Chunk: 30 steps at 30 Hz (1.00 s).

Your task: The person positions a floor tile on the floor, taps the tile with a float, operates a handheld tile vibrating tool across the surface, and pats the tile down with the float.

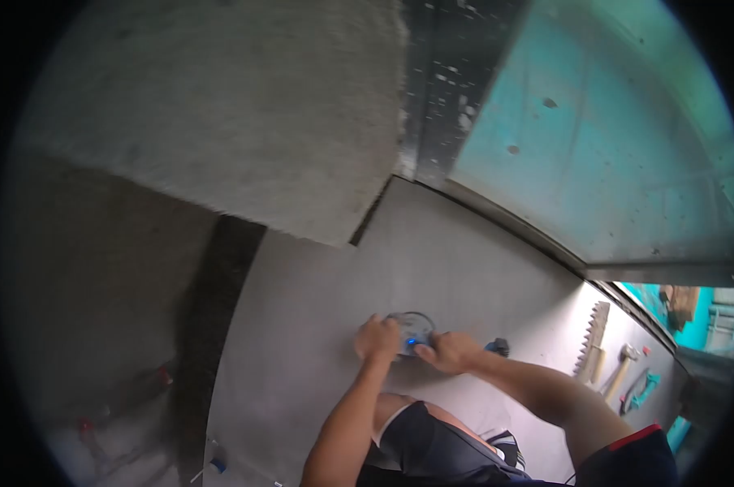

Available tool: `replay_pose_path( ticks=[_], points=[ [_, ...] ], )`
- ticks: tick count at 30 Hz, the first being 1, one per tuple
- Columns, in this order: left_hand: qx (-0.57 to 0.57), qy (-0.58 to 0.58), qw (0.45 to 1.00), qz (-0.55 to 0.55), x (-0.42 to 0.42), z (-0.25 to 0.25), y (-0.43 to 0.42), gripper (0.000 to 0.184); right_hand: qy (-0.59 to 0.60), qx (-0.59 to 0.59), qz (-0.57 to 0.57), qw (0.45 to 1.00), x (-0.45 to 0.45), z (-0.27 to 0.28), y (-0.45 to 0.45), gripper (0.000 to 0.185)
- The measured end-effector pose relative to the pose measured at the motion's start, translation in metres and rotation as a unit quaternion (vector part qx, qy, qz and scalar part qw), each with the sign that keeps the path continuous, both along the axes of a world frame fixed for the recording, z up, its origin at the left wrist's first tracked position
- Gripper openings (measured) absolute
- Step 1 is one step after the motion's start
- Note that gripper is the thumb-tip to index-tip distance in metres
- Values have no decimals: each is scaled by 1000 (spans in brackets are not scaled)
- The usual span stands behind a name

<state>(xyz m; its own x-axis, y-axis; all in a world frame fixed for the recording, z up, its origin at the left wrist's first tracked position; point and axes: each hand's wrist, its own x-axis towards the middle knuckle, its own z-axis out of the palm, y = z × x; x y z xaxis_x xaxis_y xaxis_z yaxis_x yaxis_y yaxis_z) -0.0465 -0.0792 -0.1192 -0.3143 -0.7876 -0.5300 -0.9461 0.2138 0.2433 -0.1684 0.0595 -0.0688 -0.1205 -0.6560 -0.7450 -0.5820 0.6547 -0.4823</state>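
- The big gray floor tile (302, 325) lies flat, and a person bends over it.
- The round gray power tool (416, 326), with a little blue light (412, 342), looks to rest near the middle of the tile.
- The left hand (377, 337) is curled around one side of the tool. The right hand (452, 353) grips the other side. Some fingertips are hidden.
- On the tile's right part lie a notched trowel (597, 329), a hammer (623, 367) and a teal-handled tool (645, 391).
- Rough concrete (221, 105) is at the tile's far left edge.
- I think the tool could skid across the tile if one hand pushes harder.
- Grit under it might scratch the tile.
- Too much weight on one spot might crack the tile.
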Motion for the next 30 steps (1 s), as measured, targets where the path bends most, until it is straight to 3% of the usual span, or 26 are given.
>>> replay_pose_path(
  ticks=[2, 6, 12, 22, 30],
  points=[
    [-24, 21, 997, 67, 56, -6, -52, 39, -27, -13, 12, 999, 42, 7, -58, 62],
    [-117, 13, 991, 57, 107, 4, -141, 37, -49, -68, 16, 996, 94, -5, -144, 62],
    [-154, 39, 986, 48, 100, -1, -203, 38, -7, -90, 32, 995, 98, -4, -200, 64],
    [-134, 32, 989, 60, 92, 1, -254, 41, 6, -59, 46, 997, 95, 4, -252, 63],
    [-105, 23, 991, 85, 98, 15, -244, 42, 14, -52, 67, 996, 95, 5, -253, 68]
  ],
)
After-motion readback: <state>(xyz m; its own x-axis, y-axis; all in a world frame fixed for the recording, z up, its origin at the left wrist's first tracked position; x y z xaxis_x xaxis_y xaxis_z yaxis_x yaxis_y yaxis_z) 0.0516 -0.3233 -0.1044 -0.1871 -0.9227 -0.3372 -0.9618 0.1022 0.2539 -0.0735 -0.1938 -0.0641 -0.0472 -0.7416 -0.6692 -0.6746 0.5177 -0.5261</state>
